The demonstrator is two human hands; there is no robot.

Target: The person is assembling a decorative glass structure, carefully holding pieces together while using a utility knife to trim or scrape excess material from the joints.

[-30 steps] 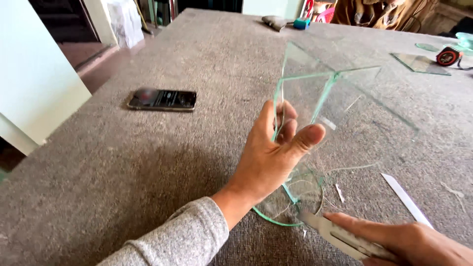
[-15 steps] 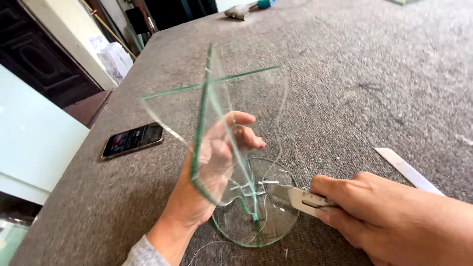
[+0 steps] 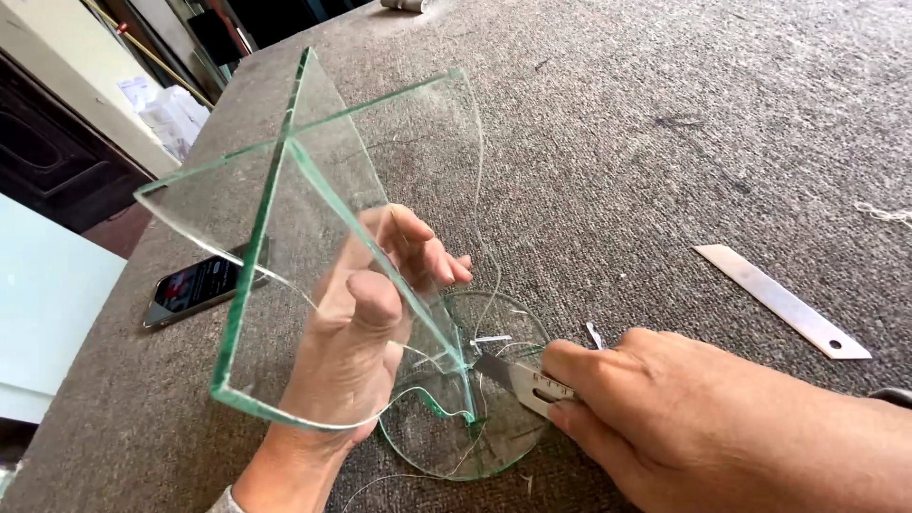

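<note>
Nearest, the right hand (image 3: 722, 418) pinches a silver utility-knife blade (image 3: 518, 378), tip at the round green-tinted glass disc (image 3: 465, 399); at ten o'clock the left hand (image 3: 366, 332) grips a clear angled glass-pane assembly (image 3: 285, 266); beyond, a black smartphone (image 3: 195, 285) lies on the grey felt tabletop (image 3: 665, 123)

Left hand (image 3: 366, 332), lower centre of frame, rises from the bottom edge, fingers curled, thumb raised. Right hand (image 3: 684, 418), lower right, reaches leftward, fingertips pinched together, knuckles up.

Left hand (image 3: 366, 332) grips the glass panel assembly (image 3: 313, 256) at frame centre-left; right hand (image 3: 693, 418) presses a blade (image 3: 518, 378) against its round glass base (image 3: 475, 418), lower centre.
</note>
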